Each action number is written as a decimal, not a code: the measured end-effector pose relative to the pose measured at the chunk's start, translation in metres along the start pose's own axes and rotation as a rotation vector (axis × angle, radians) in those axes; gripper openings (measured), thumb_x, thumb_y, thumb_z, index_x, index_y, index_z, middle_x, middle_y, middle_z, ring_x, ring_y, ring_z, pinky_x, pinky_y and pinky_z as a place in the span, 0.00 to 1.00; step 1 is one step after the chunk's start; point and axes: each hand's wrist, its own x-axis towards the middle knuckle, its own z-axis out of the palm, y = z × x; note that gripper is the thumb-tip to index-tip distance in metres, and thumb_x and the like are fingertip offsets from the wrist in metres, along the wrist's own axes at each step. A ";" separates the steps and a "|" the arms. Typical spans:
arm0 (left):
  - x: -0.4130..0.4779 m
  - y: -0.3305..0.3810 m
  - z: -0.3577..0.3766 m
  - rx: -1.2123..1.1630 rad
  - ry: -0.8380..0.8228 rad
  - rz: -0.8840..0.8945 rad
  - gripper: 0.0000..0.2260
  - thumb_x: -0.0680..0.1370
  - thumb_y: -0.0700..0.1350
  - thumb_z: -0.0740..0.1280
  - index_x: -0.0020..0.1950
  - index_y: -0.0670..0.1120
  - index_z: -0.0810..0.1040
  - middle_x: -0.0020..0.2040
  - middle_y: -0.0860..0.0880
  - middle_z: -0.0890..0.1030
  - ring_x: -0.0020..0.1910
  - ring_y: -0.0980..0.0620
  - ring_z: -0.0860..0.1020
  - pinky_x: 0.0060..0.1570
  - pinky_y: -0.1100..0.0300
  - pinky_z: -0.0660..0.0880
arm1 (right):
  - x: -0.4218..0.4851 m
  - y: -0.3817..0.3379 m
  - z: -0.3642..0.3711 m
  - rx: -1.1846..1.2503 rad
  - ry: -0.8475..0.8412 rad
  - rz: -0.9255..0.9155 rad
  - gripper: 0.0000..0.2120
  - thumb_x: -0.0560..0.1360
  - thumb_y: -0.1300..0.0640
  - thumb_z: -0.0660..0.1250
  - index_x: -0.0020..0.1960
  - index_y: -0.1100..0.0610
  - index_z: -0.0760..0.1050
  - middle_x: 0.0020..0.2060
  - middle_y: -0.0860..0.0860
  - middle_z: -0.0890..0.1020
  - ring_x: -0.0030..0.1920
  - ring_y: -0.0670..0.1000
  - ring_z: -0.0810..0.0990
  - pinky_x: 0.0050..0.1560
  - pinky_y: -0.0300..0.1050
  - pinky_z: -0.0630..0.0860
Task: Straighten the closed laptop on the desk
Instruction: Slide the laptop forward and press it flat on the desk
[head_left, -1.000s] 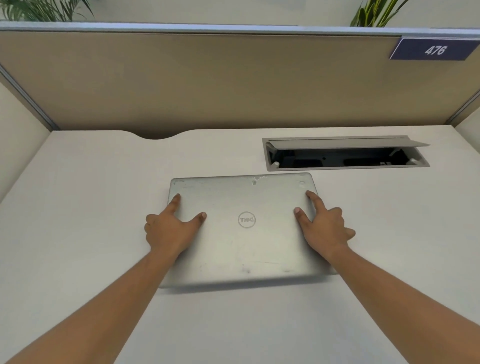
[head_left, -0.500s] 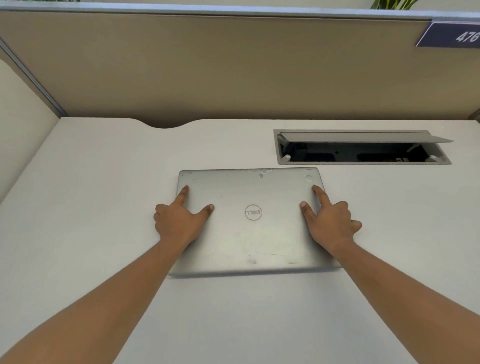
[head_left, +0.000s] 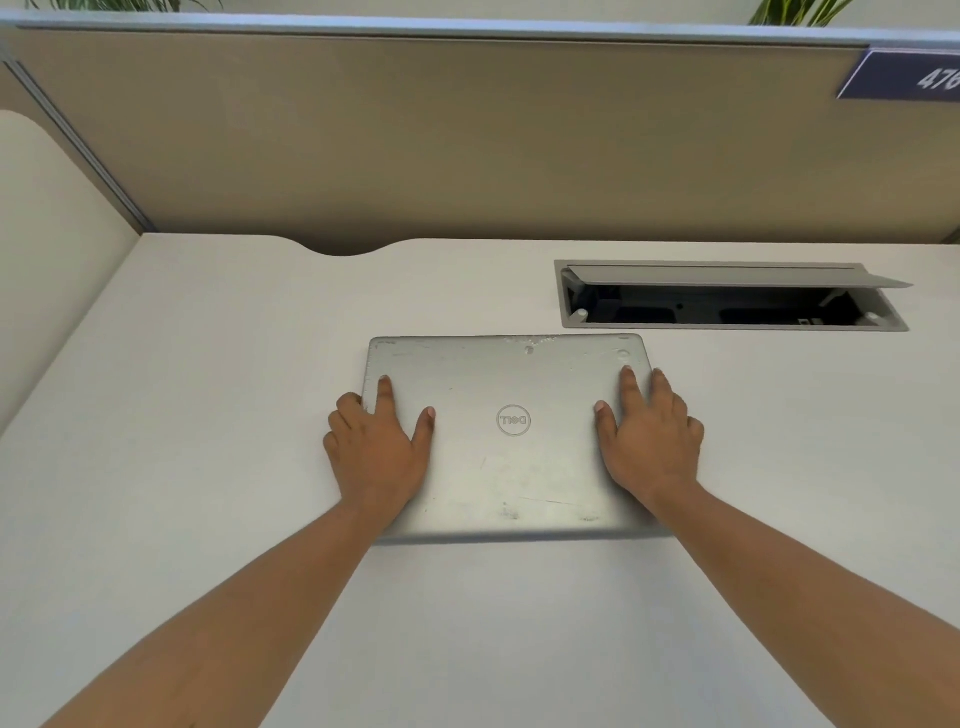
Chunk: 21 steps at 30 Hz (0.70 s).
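Note:
A closed silver laptop with a round logo lies flat on the white desk, its edges close to parallel with the desk's back edge. My left hand grips its left side, thumb and forefinger on the lid and the other fingers curled over the edge. My right hand holds the right side, thumb and forefinger on the lid, the rest over the edge.
An open cable hatch with a raised grey flap sits in the desk just behind and right of the laptop. A tan partition walls off the back, with a number plate at its right. A side panel stands on the left.
The laptop has turned slightly, so its back edge now runs level with the desk's back edge. Both hands stayed on its sides. The camera shifted left and tilted.

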 end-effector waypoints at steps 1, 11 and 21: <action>-0.001 0.001 0.000 -0.013 0.009 0.014 0.34 0.76 0.63 0.57 0.76 0.47 0.58 0.69 0.37 0.65 0.67 0.38 0.63 0.64 0.45 0.62 | 0.000 -0.001 0.001 0.013 -0.011 -0.025 0.31 0.78 0.39 0.49 0.77 0.50 0.54 0.77 0.57 0.58 0.74 0.60 0.59 0.68 0.59 0.61; 0.000 0.017 0.010 -0.085 -0.051 0.258 0.35 0.78 0.63 0.52 0.78 0.45 0.48 0.80 0.47 0.53 0.78 0.49 0.46 0.76 0.53 0.45 | 0.005 -0.018 0.011 0.099 -0.085 -0.238 0.41 0.74 0.29 0.45 0.79 0.53 0.46 0.79 0.50 0.48 0.78 0.51 0.43 0.77 0.51 0.44; 0.001 0.020 0.021 0.020 -0.082 0.299 0.38 0.76 0.68 0.45 0.78 0.46 0.48 0.80 0.45 0.49 0.78 0.49 0.44 0.76 0.52 0.41 | 0.006 -0.039 0.017 0.081 -0.107 -0.353 0.42 0.74 0.29 0.42 0.79 0.54 0.44 0.79 0.50 0.49 0.78 0.50 0.44 0.77 0.50 0.44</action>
